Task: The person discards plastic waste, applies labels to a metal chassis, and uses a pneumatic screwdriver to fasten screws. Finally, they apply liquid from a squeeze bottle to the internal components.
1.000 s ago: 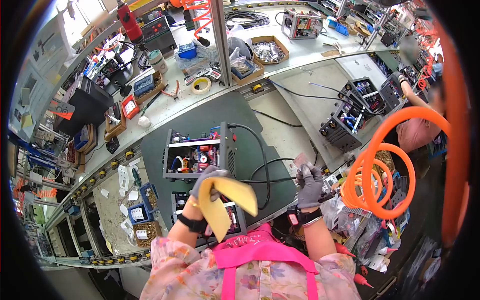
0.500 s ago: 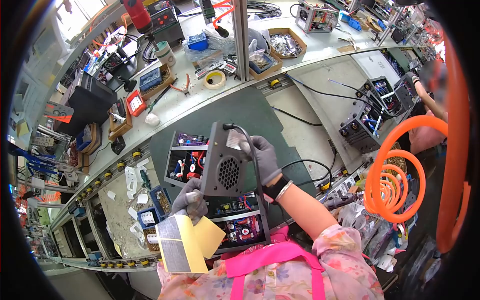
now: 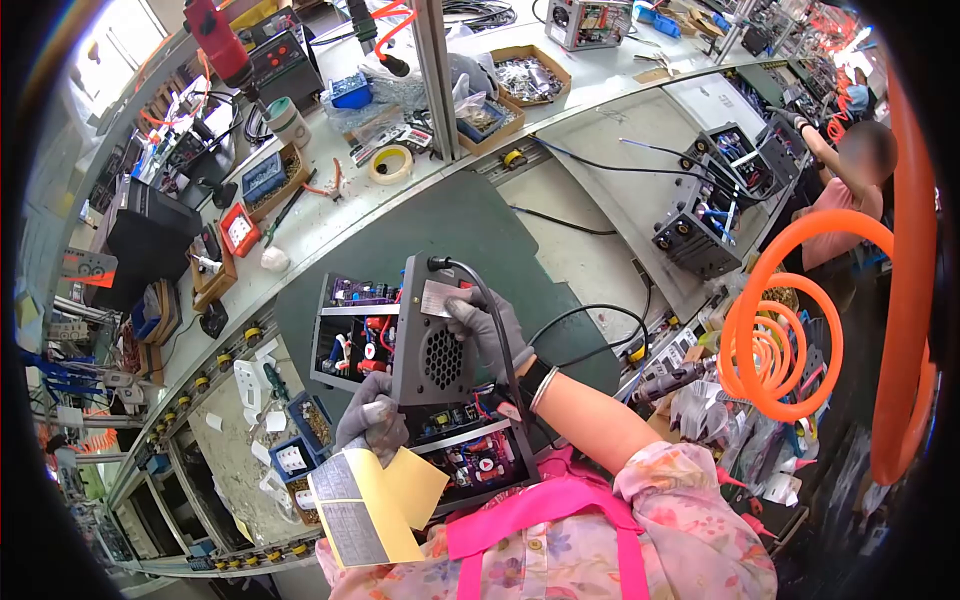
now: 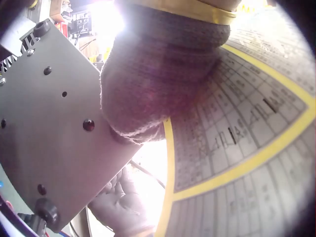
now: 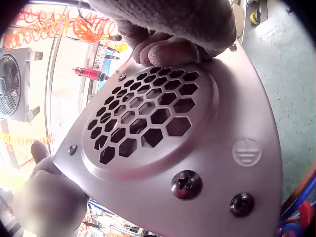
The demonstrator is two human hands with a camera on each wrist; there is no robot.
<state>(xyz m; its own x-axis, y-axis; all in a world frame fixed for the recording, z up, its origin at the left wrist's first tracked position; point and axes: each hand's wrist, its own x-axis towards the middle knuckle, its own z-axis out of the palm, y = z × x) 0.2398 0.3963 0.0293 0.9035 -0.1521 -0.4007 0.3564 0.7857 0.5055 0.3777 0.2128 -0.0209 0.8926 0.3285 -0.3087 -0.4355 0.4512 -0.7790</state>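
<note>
curled fingers of the right hand [image 3: 487,330] hold a small label [image 3: 438,299] against the grey box [image 3: 410,335], beside its vent [image 3: 444,360]; the left hand [image 3: 372,415] pinches a yellow sheet [image 3: 372,508]. best square the label's edge, then smooth outward.

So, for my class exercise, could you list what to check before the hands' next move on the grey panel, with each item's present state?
1. Label sheet held by the left hand: ok.
2. Small label against the grey panel, with fingers of the right hand at its edge: ok.
3. Vent left uncovered by the small label: ok, the label lies above it.
4. Small label stuck flat all over: cannot tell, the fingers hide part.
5. Black cable out of the way: not ok, it crosses in front of the right hand in the head view.
</note>
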